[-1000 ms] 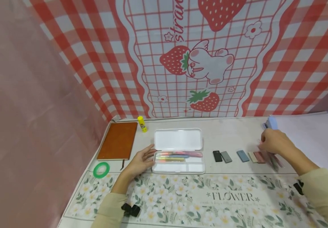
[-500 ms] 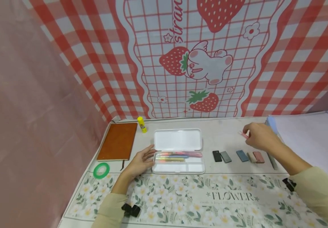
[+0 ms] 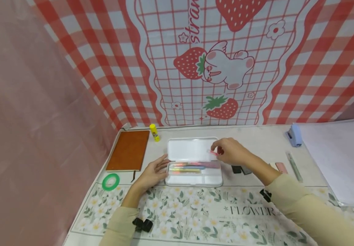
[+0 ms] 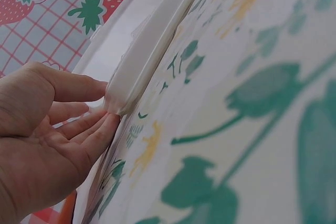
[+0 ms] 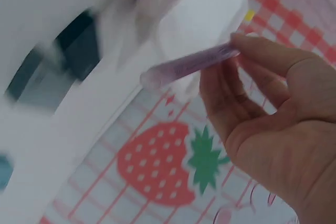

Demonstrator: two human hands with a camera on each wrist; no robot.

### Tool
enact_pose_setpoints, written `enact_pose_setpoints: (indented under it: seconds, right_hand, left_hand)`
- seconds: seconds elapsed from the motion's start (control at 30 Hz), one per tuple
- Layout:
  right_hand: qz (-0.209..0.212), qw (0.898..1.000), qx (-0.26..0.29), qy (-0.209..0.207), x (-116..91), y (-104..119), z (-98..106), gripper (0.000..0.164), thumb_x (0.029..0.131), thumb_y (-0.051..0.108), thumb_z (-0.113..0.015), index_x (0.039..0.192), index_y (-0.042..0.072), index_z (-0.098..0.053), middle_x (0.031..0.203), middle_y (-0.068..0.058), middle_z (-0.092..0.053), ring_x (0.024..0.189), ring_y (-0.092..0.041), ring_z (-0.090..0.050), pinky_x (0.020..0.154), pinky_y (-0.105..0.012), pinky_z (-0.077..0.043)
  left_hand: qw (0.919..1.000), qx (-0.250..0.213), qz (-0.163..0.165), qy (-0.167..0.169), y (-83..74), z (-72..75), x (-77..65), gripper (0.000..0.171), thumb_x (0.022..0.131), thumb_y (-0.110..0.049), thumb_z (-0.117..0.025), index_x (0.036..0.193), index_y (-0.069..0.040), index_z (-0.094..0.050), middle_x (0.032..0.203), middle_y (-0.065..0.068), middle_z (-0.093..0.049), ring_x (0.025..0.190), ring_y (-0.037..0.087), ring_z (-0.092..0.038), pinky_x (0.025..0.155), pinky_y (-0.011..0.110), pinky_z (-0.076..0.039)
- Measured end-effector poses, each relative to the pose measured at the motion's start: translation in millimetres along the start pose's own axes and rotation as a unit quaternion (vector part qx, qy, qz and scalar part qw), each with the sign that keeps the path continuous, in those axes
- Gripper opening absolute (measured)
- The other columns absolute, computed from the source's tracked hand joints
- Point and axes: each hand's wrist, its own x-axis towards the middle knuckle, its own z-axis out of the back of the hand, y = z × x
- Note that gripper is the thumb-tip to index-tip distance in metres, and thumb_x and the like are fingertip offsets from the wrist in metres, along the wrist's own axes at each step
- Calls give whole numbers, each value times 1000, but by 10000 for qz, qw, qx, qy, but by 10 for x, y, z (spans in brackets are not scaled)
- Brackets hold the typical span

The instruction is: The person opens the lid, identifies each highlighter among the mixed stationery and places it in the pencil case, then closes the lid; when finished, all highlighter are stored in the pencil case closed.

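A white pencil case (image 3: 210, 181) lies with its lid (image 3: 192, 149) raised, several pens (image 3: 186, 169) in its back compartment. My left hand (image 3: 153, 174) is at its left end; in the left wrist view the thumb and fingertips touch the case's corner (image 4: 123, 95), fingers mostly straight. Above the lid's right side, my right hand (image 3: 230, 150) pinches a slim pink pen (image 5: 189, 66) between thumb and fingers. In the right wrist view it looks purplish with a clear end, and the hand (image 5: 278, 93) holds it near its other end.
Left of the case are a brown notebook (image 3: 129, 150), a yellow glue stick (image 3: 154, 132) and a green tape ring (image 3: 110, 182). On the right, the forearm partly covers dark erasers (image 3: 236, 169); a pink eraser (image 3: 281, 167), grey pen (image 3: 294, 166), blue stapler (image 3: 294, 135) and white sheet (image 3: 342, 160) lie beyond.
My right hand has picked up the pink pen near the grey pen and carried it left to the case's lid. My left hand has stayed at the case's end.
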Motion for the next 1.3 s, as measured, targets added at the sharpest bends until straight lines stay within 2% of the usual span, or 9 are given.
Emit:
enact_pose_setpoints:
  seconds: [0.2,0.37,0.67,0.87,0.93,1.1,1.3]
  right_hand:
    - [824,9951,428,339,208,224,-165,22,79,4,-69,102,6,-71,79,-1,-64,72,-12,-58,64,-24,-50]
    - [1049,9921,585,354,268,282,-291,20,81,4,-69,101,7,-71,78,2,-64,74,-12,-62,66,-23,-53]
    - [804,9944,507,463,243,248,-537,18,81,5,-70,98,8,-72,78,2,-63,71,-12,-56,63,-20,-48]
    - [526,9973,349,375,221,248,-654,18,80,6,-73,97,8,-73,77,1,-61,66,-10,-51,59,-19,-44]
    - [480,9983,192,266,218,252,-678,17,79,6,-73,96,8,-74,77,1,-60,65,-9,-48,58,-20,-43]
    - [332,9994,-41,24,225,266,-708,10,80,8,-73,90,9,-74,75,2,-58,64,-9,-45,59,-23,-42]
    - [205,9998,-57,62,222,247,-694,16,78,8,-75,93,11,-73,77,2,-60,66,-9,-49,60,-23,-44]
  left_hand:
    - [10000,9,5,-15,-7,-5,0,72,88,4,-58,150,-19,-27,143,8,-42,135,27,-37,105,37,-41]
    - [10000,-27,38,-57,-18,-20,15,74,87,5,-59,149,-20,-28,143,8,-43,134,26,-38,105,36,-41]
    - [9999,-9,122,-115,-17,-6,51,76,85,8,-60,150,-15,-27,143,10,-43,135,27,-38,106,37,-40]
    - [9999,64,88,14,-196,-11,-51,74,86,8,-58,150,-8,-23,144,15,-41,135,29,-37,107,39,-39]
    - [9999,70,70,35,-253,-18,-84,74,87,8,-58,150,-8,-23,144,16,-41,135,29,-37,107,39,-38]
    - [10000,19,66,66,-264,-18,-94,74,87,7,-58,150,-8,-23,144,15,-41,135,29,-37,108,39,-37]
    - [10000,10,55,66,-234,-9,-77,74,87,7,-58,150,-9,-24,144,15,-41,135,29,-37,107,38,-38]
